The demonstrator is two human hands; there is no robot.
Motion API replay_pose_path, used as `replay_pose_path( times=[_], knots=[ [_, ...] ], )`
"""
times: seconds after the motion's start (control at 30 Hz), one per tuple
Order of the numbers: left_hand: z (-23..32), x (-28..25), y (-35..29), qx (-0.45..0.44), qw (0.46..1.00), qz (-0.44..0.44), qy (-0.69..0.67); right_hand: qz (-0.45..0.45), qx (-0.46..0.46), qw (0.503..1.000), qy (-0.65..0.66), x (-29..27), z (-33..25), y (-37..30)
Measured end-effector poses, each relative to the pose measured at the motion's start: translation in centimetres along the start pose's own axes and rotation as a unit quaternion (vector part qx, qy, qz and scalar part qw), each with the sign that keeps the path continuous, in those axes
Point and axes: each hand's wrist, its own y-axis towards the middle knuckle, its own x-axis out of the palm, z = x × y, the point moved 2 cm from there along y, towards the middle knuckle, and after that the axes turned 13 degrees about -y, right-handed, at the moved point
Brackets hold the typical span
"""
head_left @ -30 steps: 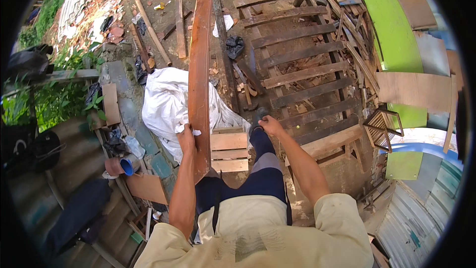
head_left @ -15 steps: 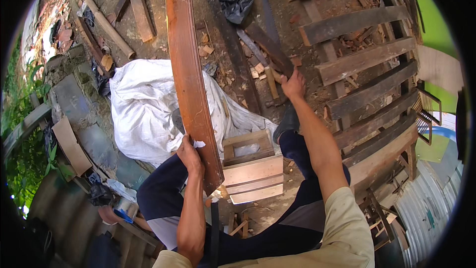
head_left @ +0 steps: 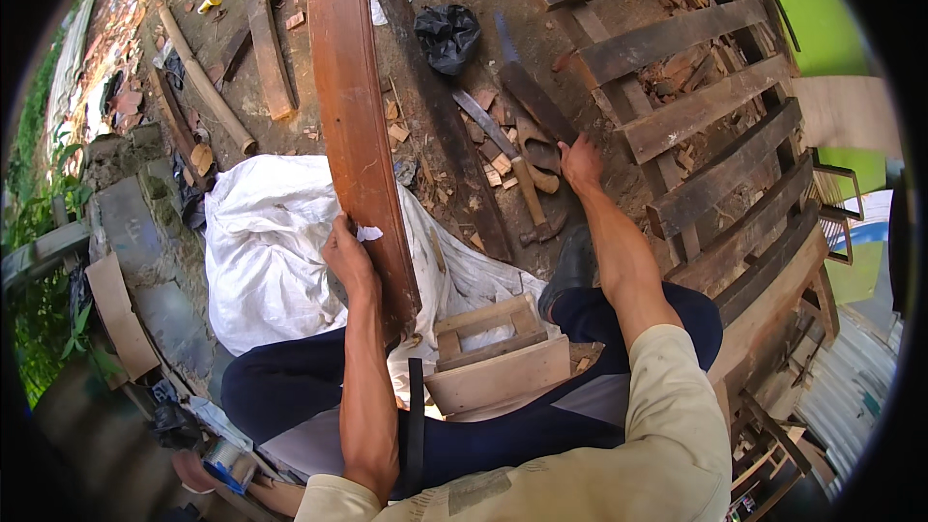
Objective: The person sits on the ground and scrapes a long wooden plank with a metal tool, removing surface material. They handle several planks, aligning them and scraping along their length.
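My left hand is closed on the left edge of a long reddish-brown board, which slants up from between my knees. A small white scrap shows on the board beside my fingers. On the right, my right hand is closed around the near end of a short dark wood piece. Beside it lies a handsaw, its handle exposed and part of its blade beneath the wood. A hammer and a long-bladed knife lie to the left of that hand.
A white sack lies under the board. Between my legs stands a small wooden crate. A slatted wooden frame fills the right side. Farther off are a black plastic bag, loose planks and scattered wood chips.
The short dark wood piece has shifted with my right hand, uncovering the saw's handle. My left hand and the board have moved slightly left, and my view has shifted.
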Motion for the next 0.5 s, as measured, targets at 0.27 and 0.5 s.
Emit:
replay_pose_path(
  times=[0.27,0.5],
  knots=[
    [0.7,-2.2,1.4,0.053,0.999,-0.001,0.006,-0.104,-0.177,0.979,-0.019,-1.1,-4.9,0.0],
    [0.9,-4.2,1.3,0.074,0.996,0.012,0.041,-0.227,-0.133,0.965,-0.010,4.0,-4.5,0.9]
  ],
)
